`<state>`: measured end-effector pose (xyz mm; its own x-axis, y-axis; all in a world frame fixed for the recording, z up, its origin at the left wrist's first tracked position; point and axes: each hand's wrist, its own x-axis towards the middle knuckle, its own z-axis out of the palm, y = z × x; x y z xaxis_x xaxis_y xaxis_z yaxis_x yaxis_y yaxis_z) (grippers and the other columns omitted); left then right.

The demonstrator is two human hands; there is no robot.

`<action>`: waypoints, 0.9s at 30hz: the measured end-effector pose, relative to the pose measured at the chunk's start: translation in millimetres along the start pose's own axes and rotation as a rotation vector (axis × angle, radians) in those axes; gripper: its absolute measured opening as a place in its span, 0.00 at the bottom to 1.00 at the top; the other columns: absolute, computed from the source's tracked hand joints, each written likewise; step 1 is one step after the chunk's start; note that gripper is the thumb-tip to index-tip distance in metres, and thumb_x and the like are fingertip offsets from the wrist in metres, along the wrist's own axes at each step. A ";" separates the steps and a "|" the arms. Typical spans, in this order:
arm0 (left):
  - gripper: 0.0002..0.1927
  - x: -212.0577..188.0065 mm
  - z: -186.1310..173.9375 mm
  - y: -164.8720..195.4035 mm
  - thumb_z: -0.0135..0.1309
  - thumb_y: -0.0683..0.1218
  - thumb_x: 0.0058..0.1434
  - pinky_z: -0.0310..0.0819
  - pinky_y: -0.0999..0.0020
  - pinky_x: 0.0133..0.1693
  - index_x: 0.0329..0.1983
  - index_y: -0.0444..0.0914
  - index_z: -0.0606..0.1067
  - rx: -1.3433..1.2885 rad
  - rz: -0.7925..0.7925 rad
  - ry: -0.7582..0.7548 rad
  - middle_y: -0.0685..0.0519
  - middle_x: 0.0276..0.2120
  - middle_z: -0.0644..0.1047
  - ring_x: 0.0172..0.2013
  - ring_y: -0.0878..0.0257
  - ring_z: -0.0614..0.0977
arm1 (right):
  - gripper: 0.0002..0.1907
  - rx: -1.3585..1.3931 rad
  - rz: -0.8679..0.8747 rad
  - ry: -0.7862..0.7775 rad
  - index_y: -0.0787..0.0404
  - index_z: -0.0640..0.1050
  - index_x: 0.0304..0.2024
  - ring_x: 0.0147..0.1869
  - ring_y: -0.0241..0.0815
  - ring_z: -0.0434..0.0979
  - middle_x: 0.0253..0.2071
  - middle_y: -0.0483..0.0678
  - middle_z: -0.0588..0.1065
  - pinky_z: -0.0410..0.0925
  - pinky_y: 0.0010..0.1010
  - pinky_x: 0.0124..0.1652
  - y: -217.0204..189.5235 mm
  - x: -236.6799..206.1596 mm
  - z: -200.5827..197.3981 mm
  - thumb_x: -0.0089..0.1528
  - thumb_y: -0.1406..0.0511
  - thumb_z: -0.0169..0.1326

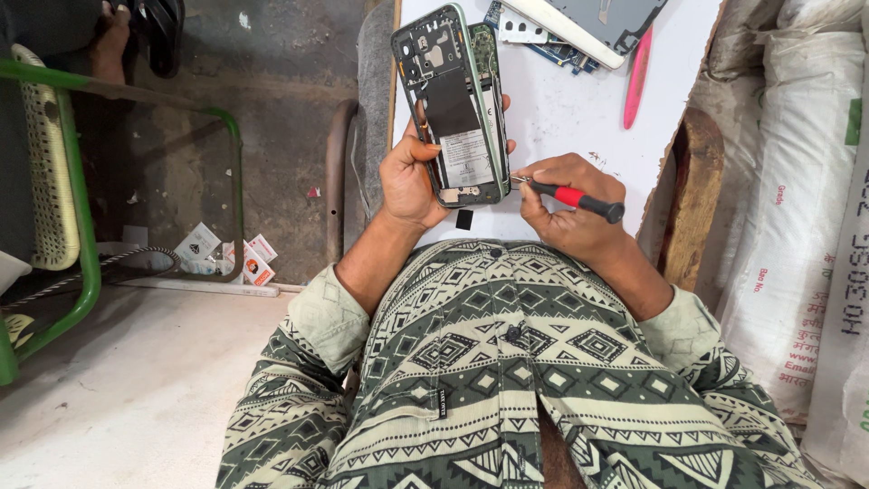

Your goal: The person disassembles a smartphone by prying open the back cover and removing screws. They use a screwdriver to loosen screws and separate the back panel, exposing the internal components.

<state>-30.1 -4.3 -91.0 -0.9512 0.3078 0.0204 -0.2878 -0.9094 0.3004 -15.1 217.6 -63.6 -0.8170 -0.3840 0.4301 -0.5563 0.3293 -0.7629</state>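
Two hands, one opened phone between them — that is all the head view gives me to work with. My left hand (409, 179) is wrapped around the lower end of the opened phone (457, 100), thumb over its left edge, holding it up above the near edge of the white tabletop (579, 127). Back cover gone, battery and dark shielding face me. The phone's long axis runs away from me, nearly straight, top end tilted a touch to the left.

My right hand (566, 213) is closed around a small screwdriver (568, 196) with a red-and-black handle. The shaft lies crosswise to the phone, pointing left, its tip right at the phone's lower right corner — touching or just shy, I cannot tell. So the phone sits left of this grip, and the right hand is the nearer one to that corner.

Below the phone a small black square piece (463, 219) lies on the tabletop's near edge. At the far edge sit a detached back cover (593, 23), circuit boards (561, 52) and a pink pry tool (636, 77).
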 end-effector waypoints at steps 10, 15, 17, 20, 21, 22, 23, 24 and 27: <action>0.34 0.9 -1.1 -1.2 0.34 0.42 0.64 0.75 0.44 0.62 0.76 0.33 0.58 0.013 -0.005 -0.001 0.32 0.69 0.67 0.63 0.41 0.78 | 0.15 0.008 -0.031 0.040 0.66 0.67 0.47 0.43 0.44 0.85 0.42 0.57 0.80 0.77 0.28 0.41 1.7 2.9 -1.2 0.65 0.73 0.61; 0.34 0.7 -1.1 -1.1 0.34 0.42 0.65 0.75 0.44 0.62 0.77 0.33 0.58 0.010 -0.010 -0.007 0.32 0.69 0.67 0.59 0.41 0.78 | 0.15 0.007 -0.026 0.040 0.66 0.66 0.46 0.43 0.44 0.85 0.43 0.58 0.80 0.77 0.29 0.41 3.2 3.1 0.3 0.65 0.74 0.61; 0.34 0.6 -1.5 -1.0 0.34 0.42 0.64 0.75 0.44 0.61 0.77 0.33 0.57 0.005 -0.016 0.007 0.32 0.69 0.67 0.59 0.41 0.78 | 0.15 -0.003 -0.033 0.044 0.66 0.67 0.46 0.44 0.45 0.85 0.43 0.57 0.80 0.77 0.29 0.41 3.1 3.0 0.2 0.65 0.74 0.61; 0.35 0.4 -1.8 -1.6 0.34 0.43 0.64 0.77 0.42 0.60 0.77 0.33 0.57 -0.004 -0.021 0.007 0.32 0.68 0.67 0.58 0.40 0.79 | 0.15 -0.012 -0.030 0.048 0.65 0.67 0.46 0.45 0.45 0.85 0.43 0.57 0.80 0.77 0.29 0.42 2.1 2.9 0.3 0.65 0.74 0.61; 0.35 0.2 -1.9 -1.3 0.34 0.43 0.64 0.77 0.41 0.60 0.77 0.33 0.57 -0.004 -0.021 -0.004 0.32 0.68 0.68 0.59 0.39 0.79 | 0.15 -0.013 -0.028 0.048 0.65 0.67 0.46 0.46 0.45 0.85 0.43 0.58 0.80 0.77 0.29 0.42 1.7 3.1 0.6 0.65 0.75 0.61; 0.35 0.0 -2.1 -1.2 0.34 0.43 0.64 0.78 0.40 0.60 0.77 0.33 0.57 -0.004 -0.021 -0.014 0.32 0.68 0.68 0.59 0.38 0.79 | 0.14 0.002 -0.024 0.046 0.65 0.68 0.47 0.46 0.45 0.85 0.44 0.58 0.80 0.78 0.29 0.43 1.6 3.3 0.6 0.65 0.75 0.61; 0.35 -0.2 -2.2 -1.4 0.34 0.43 0.64 0.78 0.40 0.58 0.77 0.33 0.57 -0.002 -0.023 -0.011 0.32 0.68 0.68 0.59 0.38 0.79 | 0.14 0.017 -0.020 0.044 0.65 0.68 0.47 0.46 0.45 0.85 0.44 0.58 0.80 0.78 0.30 0.43 1.4 3.5 0.5 0.65 0.75 0.61; 0.35 0.1 -2.3 -1.2 0.34 0.43 0.64 0.79 0.41 0.57 0.77 0.33 0.57 0.001 -0.026 -0.009 0.32 0.68 0.68 0.59 0.38 0.79 | 0.14 0.032 -0.016 0.043 0.65 0.68 0.47 0.46 0.45 0.85 0.44 0.58 0.80 0.78 0.30 0.43 1.4 4.0 0.5 0.65 0.75 0.60; 0.35 0.4 -2.4 -1.2 0.34 0.43 0.64 0.79 0.41 0.56 0.77 0.33 0.57 -0.004 -0.028 -0.006 0.33 0.68 0.68 0.56 0.38 0.80 | 0.14 0.010 -0.022 0.032 0.66 0.67 0.47 0.46 0.45 0.85 0.45 0.58 0.80 0.78 0.30 0.43 1.3 4.3 -0.5 0.66 0.75 0.60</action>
<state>-30.4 -3.8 -93.6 -0.9421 0.3350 0.0180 -0.3148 -0.9013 0.2976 -19.4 216.7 -62.5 -0.8090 -0.3633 0.4622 -0.5730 0.3121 -0.7578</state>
